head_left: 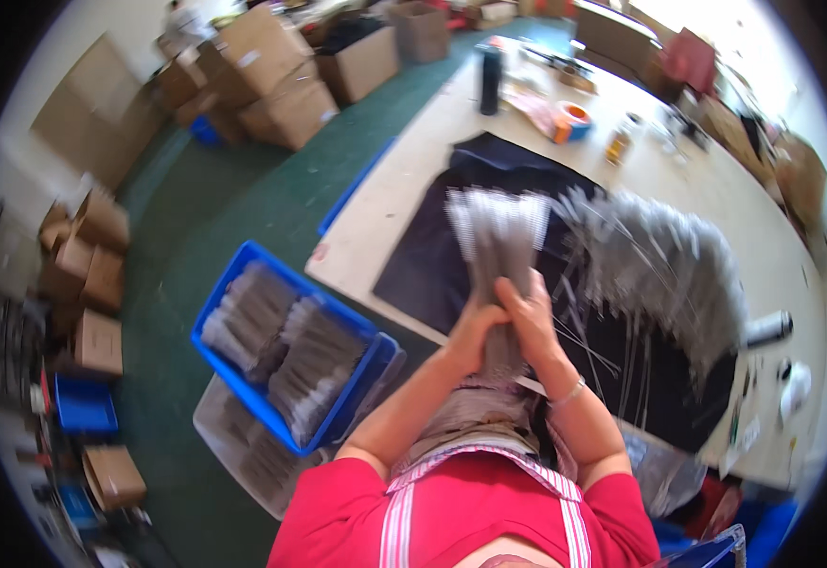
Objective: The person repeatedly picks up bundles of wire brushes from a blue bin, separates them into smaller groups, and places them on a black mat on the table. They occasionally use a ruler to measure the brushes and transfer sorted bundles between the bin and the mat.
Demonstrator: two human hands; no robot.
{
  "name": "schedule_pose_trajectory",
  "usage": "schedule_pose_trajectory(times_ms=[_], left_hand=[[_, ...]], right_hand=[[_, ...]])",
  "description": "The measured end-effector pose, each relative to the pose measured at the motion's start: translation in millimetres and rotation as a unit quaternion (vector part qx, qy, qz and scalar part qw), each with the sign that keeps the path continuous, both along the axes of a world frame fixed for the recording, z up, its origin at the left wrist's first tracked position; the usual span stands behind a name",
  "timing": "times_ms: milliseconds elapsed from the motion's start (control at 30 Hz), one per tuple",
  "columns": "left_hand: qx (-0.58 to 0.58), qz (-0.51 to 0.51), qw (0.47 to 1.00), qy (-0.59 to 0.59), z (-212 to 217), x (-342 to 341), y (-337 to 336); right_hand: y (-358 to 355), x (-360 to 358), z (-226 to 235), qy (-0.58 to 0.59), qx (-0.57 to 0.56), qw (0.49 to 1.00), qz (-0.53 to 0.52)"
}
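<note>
Both my hands are closed around an upright bundle of thin wire-stemmed brushes (498,222), grey along the stems with pale, bristly-looking tops. My left hand (473,333) grips it from the left side, and my right hand (529,317) wraps it from the right, a little higher. The lower end of the bundle reaches down toward my apron. Under it, a dark cloth (423,251) covers part of the table. Just right of my hands lies a large loose heap of similar brushes (664,260), with several thin stems sticking out toward me.
A blue bin (243,402) with sorted brush bundles sits at my left, on a translucent tub (219,417). On the pale table (366,222) stand a dark bottle (491,80), an orange tape roll (572,121) and a small amber bottle (622,139). Cardboard boxes (276,80) are stacked beyond.
</note>
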State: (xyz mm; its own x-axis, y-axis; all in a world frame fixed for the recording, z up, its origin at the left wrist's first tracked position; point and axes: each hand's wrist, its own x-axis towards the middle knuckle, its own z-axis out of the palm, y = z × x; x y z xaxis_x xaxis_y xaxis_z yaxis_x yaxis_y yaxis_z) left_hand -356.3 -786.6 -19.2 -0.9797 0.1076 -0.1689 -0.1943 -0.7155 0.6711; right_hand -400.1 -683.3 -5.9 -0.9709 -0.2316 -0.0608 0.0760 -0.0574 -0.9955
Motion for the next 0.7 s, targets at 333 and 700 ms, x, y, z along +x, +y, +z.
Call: schedule_pose_trajectory(times_ms=[333, 700], left_hand=[[0.061, 0.080, 0.994, 0.048, 11.6, 15.6, 11.8], [0.501, 0.003, 0.856, -0.128, 80.2, -21.8, 8.8]], right_hand=[[16.8, -1.0, 21.9, 0.089, 0.141, 0.968, 0.190], [-2.7, 44.0, 139.6, 0.512, 0.426, 0.740, 0.095]])
